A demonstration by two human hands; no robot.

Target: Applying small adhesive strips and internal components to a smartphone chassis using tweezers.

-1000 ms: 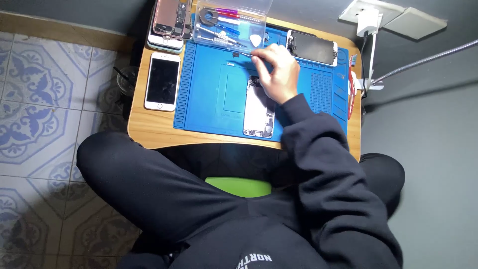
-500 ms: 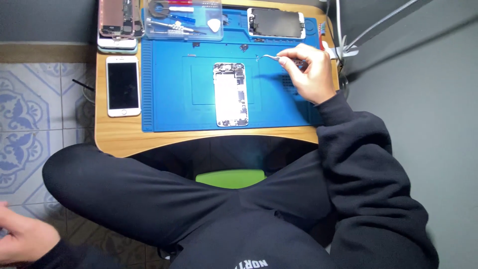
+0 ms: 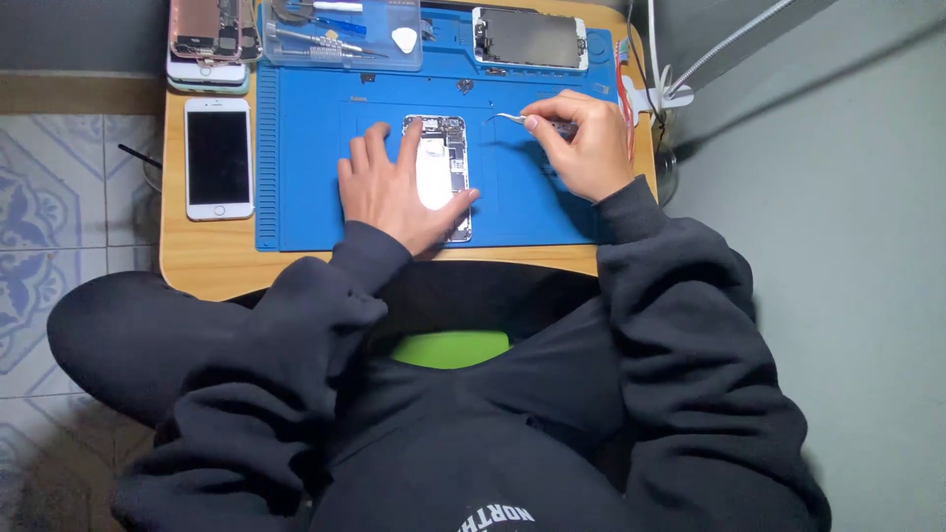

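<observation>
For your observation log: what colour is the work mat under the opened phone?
Blue: the rubber work mat on the wooden table, clearest in the head view.

Left hand (image 3: 396,192) flat, palm down, fingers (image 3: 410,140) spread and pointing toward the far edge of the tabletop, thumb out to the right. Left forearm in dark sleeve comes in from the near edge. Right hand (image 3: 579,143) near the right edge, curled, thumb and forefinger pinched together, knuckles up. Right sleeve bent at the elbow.
</observation>
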